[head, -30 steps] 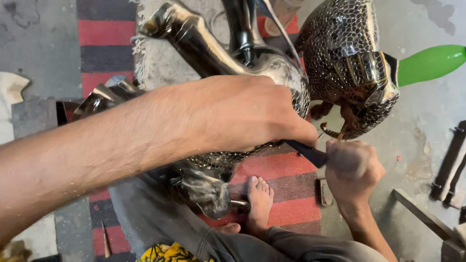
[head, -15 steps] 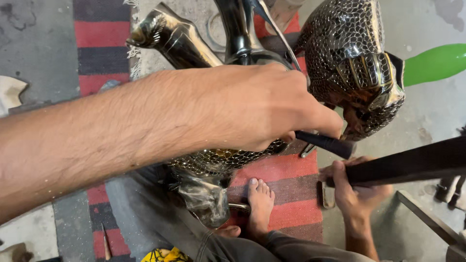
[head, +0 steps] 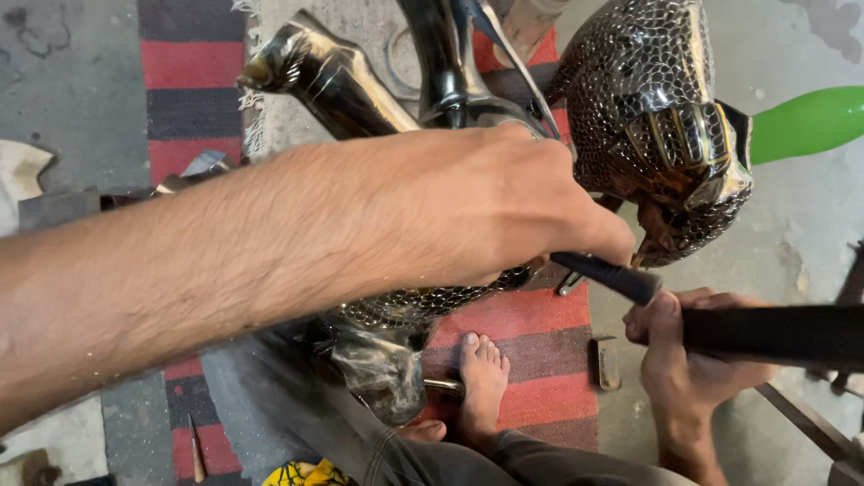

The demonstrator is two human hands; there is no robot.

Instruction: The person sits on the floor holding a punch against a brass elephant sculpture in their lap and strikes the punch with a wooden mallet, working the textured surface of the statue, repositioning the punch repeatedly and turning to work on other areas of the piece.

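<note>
Dark scaly metal covers the animal figure (head: pixel 648 99) lying across my lap and the red striped rug (head: pixel 540 360). My left hand (head: pixel 477 207) presses on its body, fingers closed around a black punch (head: pixel 607 276). My right hand (head: pixel 693 360) grips a dark bar (head: pixel 774 335) beside my bare foot (head: pixel 481 378).

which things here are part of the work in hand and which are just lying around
In use:
left hand holding a dark punch
right hand gripping a black bar
metal animal sculpture

Lying about:
striped rug
green object
small metal piece
</note>
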